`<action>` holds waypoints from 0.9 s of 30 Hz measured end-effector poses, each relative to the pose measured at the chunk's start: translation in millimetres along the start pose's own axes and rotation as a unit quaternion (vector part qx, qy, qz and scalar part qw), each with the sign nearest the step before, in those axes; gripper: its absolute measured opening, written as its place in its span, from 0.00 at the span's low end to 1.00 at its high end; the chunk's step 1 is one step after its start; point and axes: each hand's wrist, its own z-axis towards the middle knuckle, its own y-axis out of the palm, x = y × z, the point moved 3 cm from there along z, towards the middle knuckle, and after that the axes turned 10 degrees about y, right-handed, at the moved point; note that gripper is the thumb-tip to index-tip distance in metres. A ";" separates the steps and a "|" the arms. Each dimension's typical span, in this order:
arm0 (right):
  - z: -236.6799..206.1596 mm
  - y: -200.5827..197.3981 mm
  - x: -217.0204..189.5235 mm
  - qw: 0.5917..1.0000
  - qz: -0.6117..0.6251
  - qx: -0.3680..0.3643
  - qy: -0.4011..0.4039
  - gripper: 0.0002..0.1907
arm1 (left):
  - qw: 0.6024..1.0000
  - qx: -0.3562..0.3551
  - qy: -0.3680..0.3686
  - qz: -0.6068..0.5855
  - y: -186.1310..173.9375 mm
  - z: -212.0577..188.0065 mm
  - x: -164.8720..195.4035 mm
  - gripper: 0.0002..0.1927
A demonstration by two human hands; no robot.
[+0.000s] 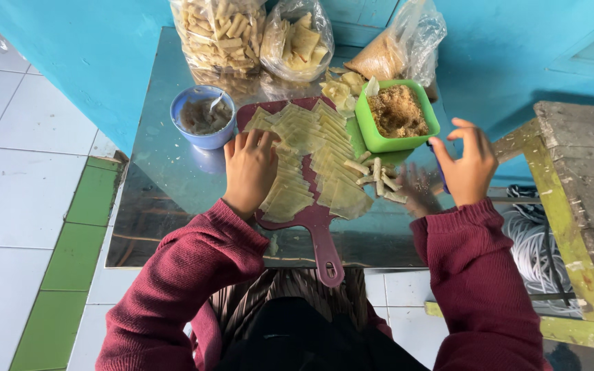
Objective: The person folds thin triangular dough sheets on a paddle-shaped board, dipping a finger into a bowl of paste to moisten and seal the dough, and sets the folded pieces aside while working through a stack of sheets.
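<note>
The steel bench (173, 185) fills the middle of my view, set against a turquoise wall (91, 62), with a worn wooden frame (572, 206) to my right and white cord (534, 247) coiled under it. On the bench lies a dark red board (314, 223) with its handle pointing back at me, covered in two overlapping rows of thin pale wrappers (324, 151). My left hand (249, 168) lies flat on the near left end of those wrappers, its fingers (256, 141) close together and pressed down on the sheets, pinching nothing. My right hand (469, 165) hovers off the board's right side, just past the green tub (369, 134) of brown crumbly filling (397, 110); its fingers (465, 130) are curled loosely and parted, and something dark blue shows beside the palm, though I cannot tell whether I grip it. Between my two hands, just right of the wrappers, sits a little heap of rolled pieces (378, 180). At the back stand three clear bags: one of finished rolls (220, 34), one of folded sheets (298, 41), one of filling (400, 48). Left of the board, just beside my left fingertips, is a blue bowl (203, 117) with cloudy liquid and a spoon (213, 103).
</note>
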 end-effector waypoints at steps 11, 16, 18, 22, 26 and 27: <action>45.5 8.8 -49.1 0.981 -0.115 -0.124 -0.095 0.04 | 0.999 -0.013 0.022 0.022 8.8 4.9 -3.6 0.10; 67.9 33.9 -36.8 0.940 -0.141 -0.305 -0.054 0.09 | 0.999 -0.010 0.030 0.033 12.2 5.7 -2.3 0.10; 73.9 45.4 -27.7 0.910 -0.172 -0.377 -0.018 0.11 | 0.999 -0.009 0.027 0.032 14.0 5.2 -2.1 0.10; 79.2 66.3 -14.8 0.880 -0.194 -0.434 -0.005 0.08 | 0.999 -0.014 0.023 0.041 16.0 4.2 -2.3 0.10; 73.0 76.4 -8.3 0.892 -0.193 -0.409 -0.031 0.06 | 0.999 -0.012 0.020 0.040 15.5 3.4 -2.3 0.10; 71.3 76.6 -6.6 0.894 -0.188 -0.406 -0.031 0.05 | 0.999 -0.008 0.021 0.038 14.8 3.2 -2.1 0.09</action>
